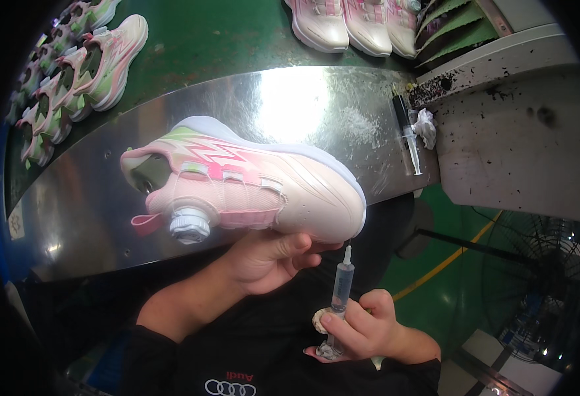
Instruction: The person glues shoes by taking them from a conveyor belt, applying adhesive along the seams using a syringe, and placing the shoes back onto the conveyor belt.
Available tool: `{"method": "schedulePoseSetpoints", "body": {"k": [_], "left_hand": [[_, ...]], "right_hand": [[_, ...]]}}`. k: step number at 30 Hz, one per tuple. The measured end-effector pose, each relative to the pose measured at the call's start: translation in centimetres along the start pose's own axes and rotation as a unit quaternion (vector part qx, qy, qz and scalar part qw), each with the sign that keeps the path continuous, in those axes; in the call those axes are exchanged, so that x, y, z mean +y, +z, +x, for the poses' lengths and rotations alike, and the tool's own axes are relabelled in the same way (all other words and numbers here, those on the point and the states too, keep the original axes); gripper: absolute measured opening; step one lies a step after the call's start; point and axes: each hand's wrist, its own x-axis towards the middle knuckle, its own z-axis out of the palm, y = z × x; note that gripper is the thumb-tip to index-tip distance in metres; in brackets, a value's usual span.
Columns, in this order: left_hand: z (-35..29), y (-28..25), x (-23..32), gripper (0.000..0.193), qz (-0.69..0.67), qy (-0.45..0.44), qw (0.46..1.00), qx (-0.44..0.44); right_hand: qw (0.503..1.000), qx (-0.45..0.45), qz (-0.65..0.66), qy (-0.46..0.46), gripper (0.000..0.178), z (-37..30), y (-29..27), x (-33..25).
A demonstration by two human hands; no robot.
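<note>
A pink and cream sneaker (250, 178) with a white sole, green trim and a white dial on its tongue lies tilted over the metal tabletop, toe to the right. My left hand (270, 261) grips it from the near side, thumb against the upper close to the toe; its other fingers are partly hidden under the shoe. In my right hand (362, 323) is a clear syringe (343, 285), held upright with fingers wrapped round its lower end. Its nozzle points up, just short of the toe's near edge. Something whitish and crumpled sits around the syringe's lower end.
Finished-looking sneakers (320, 26) stand on the green surface at the back, and several more (112, 63) line the far left. On the metal tabletop (79, 198) lie a dark-filled syringe (405, 129) and crumpled white tissue (425, 129). A grey machine panel (521, 132) and a fan (554, 264) stand right.
</note>
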Motion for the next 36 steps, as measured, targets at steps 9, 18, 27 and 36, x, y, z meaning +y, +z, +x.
{"method": "schedulePoseSetpoints", "body": {"k": [9, 18, 27, 36], "left_hand": [[-0.3, 0.2, 0.2, 0.036, 0.000, 0.010, 1.000, 0.023], [-5.9, -1.6, -1.2, 0.058, -0.063, 0.000, 0.997, 0.035], [-11.1, 1.0, 3.8, 0.087, 0.221, 0.139, 0.932, 0.252], [5.5, 1.4, 15.0, 0.035, 0.338, 0.184, 0.898, 0.214]], "right_hand": [[1.000, 0.007, 0.011, -0.003, 0.045, 0.3, 0.2, 0.0], [0.994, 0.106, -0.011, -0.002, 0.078, -0.1, 0.1, 7.4], [0.974, 0.174, 0.115, 0.094, 0.082, 5.6, 4.7, 14.3], [0.970, 0.199, 0.100, 0.101, 0.078, 6.7, 5.2, 14.8]]}}
